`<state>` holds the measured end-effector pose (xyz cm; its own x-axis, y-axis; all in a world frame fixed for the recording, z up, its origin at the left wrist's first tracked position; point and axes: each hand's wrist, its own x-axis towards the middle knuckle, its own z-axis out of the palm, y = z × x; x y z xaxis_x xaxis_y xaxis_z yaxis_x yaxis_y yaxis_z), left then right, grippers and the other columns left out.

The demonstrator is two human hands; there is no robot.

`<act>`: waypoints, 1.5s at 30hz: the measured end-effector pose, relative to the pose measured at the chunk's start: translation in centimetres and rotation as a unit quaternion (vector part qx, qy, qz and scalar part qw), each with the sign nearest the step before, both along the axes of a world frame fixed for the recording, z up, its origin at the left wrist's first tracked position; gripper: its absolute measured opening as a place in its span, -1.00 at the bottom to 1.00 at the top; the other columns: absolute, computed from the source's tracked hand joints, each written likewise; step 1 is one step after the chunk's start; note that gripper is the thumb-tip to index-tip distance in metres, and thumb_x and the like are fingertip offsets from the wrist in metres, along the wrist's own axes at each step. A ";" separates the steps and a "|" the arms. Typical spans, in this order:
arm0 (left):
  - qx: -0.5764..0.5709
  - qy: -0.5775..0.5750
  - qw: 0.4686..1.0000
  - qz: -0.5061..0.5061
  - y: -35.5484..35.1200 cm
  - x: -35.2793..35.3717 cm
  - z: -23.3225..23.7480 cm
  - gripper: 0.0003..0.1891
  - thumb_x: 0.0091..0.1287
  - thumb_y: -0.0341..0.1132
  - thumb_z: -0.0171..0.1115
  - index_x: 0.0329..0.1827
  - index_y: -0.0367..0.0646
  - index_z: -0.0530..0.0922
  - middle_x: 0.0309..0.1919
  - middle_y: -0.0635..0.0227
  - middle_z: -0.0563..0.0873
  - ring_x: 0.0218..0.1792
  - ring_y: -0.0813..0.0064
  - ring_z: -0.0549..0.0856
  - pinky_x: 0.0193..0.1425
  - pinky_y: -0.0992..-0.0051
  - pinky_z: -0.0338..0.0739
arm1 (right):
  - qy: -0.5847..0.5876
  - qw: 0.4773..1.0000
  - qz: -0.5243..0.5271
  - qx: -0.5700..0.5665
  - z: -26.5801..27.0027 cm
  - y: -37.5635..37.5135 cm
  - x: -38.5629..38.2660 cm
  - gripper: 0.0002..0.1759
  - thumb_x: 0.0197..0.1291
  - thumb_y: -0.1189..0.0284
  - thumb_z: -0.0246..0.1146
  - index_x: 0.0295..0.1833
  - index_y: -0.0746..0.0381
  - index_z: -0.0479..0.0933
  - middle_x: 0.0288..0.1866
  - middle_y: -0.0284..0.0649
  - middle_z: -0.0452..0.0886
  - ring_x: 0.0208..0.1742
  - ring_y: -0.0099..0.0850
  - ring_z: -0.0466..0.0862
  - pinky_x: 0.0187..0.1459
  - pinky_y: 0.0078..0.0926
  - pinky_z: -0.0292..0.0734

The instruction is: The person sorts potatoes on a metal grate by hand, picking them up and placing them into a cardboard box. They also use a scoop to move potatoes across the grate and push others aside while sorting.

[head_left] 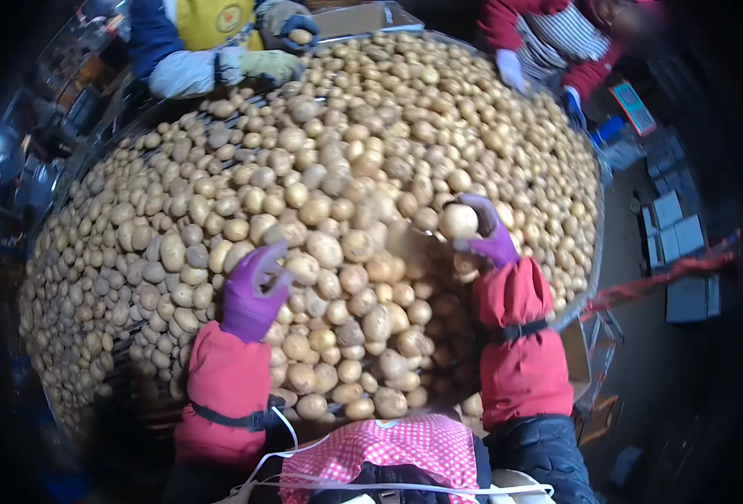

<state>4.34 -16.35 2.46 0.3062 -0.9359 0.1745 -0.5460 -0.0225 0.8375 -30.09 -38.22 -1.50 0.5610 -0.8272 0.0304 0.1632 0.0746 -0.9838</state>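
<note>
A wide table (594, 252) is heaped with several hundred pale brown potatoes (338, 168). My left hand (252, 290), in a purple glove with a red sleeve, rests spread on the pile near its front left, fingers apart over the potatoes. My right hand (487, 233), also purple-gloved, is lifted slightly above the heap and grips one round potato (458, 221) between fingers and thumb.
Across the table a person in a blue sleeve and yellow apron holds a potato in gloved hands (283, 42). Another person in red with white gloves (513, 69) stands at the far right. A cardboard box (363, 17) sits behind; grey crates (678, 252) lie on the floor right.
</note>
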 end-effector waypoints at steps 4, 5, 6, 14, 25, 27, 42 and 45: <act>0.044 0.033 0.998 0.020 0.2 0.0 -1.1 -0.48 0.28 -0.51 0.33 0.34 -0.13 0.51 0.09 0.33 0.66 -0.03 0.48 0.67 -0.02 0.48 0.61 | -0.082 0.981 -0.120 0.130 1.5 13.6 -12.1 -0.09 -0.10 0.12 0.49 0.38 0.23 0.35 0.08 -0.09 0.60 0.01 -0.25 0.64 0.03 -0.41 0.59; 0.043 0.019 0.999 0.014 0.3 -0.4 -1.2 -0.48 0.28 -0.51 0.32 0.34 -0.13 0.51 0.09 0.33 0.66 -0.02 0.48 0.67 -0.01 0.49 0.61 | -0.048 0.976 -0.170 0.130 -0.1 16.6 -16.3 -0.06 -0.09 0.07 0.48 0.39 0.24 0.33 0.09 -0.10 0.59 0.03 -0.26 0.63 0.06 -0.42 0.57; 0.041 0.002 0.999 0.013 0.2 -0.4 -1.3 -0.48 0.28 -0.52 0.32 0.34 -0.12 0.51 0.10 0.32 0.66 0.00 0.48 0.66 0.00 0.50 0.61 | -0.017 0.968 -0.214 0.129 -1.8 19.3 -20.3 -0.04 -0.07 0.03 0.47 0.41 0.25 0.32 0.10 -0.10 0.58 0.06 -0.27 0.62 0.09 -0.42 0.55; -0.118 -0.275 0.951 -0.079 -0.7 -0.4 -1.4 -0.57 0.26 -0.46 0.29 0.23 -0.17 0.58 0.05 0.19 0.69 -0.01 0.28 0.69 0.05 0.37 0.61 | 0.325 0.861 -0.391 -0.030 1.0 25.1 -19.9 -0.46 0.26 0.48 0.35 0.35 0.27 0.46 0.25 -0.13 0.53 0.20 -0.35 0.55 0.25 -0.39 0.45; -0.046 -0.269 0.954 -0.126 6.1 -3.3 1.9 -0.49 0.14 -0.22 0.40 0.21 -0.03 0.57 0.02 0.19 0.70 -0.01 0.08 0.68 0.10 0.18 0.58 | 0.320 0.874 -0.036 -0.364 -2.3 16.7 -0.1 -0.61 0.07 0.38 0.43 0.05 0.19 0.60 -0.06 -0.12 0.66 -0.06 -0.09 0.69 0.01 -0.23 0.63; -0.046 -0.271 0.951 -0.141 7.3 -4.0 1.4 -0.50 0.14 -0.20 0.38 0.20 -0.01 0.57 0.01 0.21 0.70 -0.05 0.11 0.68 0.06 0.17 0.58 | 0.346 0.875 -0.145 -0.306 -0.8 16.8 -0.4 -0.62 0.02 0.45 0.38 0.03 0.20 0.61 -0.02 -0.11 0.66 -0.07 -0.07 0.68 0.02 -0.21 0.62; -0.034 -0.296 0.945 -0.133 8.4 -4.6 0.1 -0.48 0.17 -0.25 0.35 0.24 -0.11 0.56 0.10 0.16 0.68 0.11 0.10 0.65 0.22 0.17 0.53 | 0.148 0.983 -0.100 0.042 1.4 20.2 -1.0 -0.43 0.12 0.35 0.40 0.30 0.08 0.52 0.08 -0.20 0.63 -0.07 -0.36 0.70 -0.12 -0.37 0.66; -0.060 -0.219 0.970 -0.087 8.8 -6.7 1.2 -0.49 0.18 -0.34 0.37 0.24 -0.13 0.57 0.15 0.13 0.67 0.12 0.07 0.65 0.24 0.18 0.54 | -0.078 0.975 -0.125 0.168 -0.2 24.0 -8.4 -0.18 0.10 0.19 0.38 0.47 0.17 0.30 0.20 -0.05 0.57 -0.02 -0.31 0.65 -0.18 -0.39 0.63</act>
